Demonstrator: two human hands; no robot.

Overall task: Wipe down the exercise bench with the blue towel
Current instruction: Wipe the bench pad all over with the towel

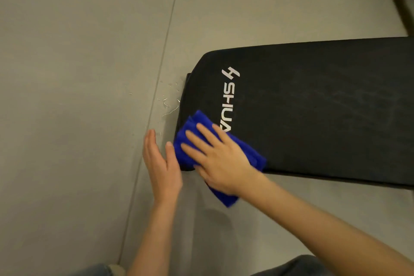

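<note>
Black bench [313, 107], white logo [228, 98]; blue towel [192, 127]; grey floor [78, 74].

Light: dim, warm, even | shadows: soft, on floor [67, 74] | blur: slight, at right hand [221, 159] | edges: wide-angle bend

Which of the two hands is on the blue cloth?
The right hand, spread flat on the blue towel; the left hand hovers open beside the bench.

Bare left forearm [154, 237], bare right forearm [313, 215], greyish trousers [300, 265] below.
</note>
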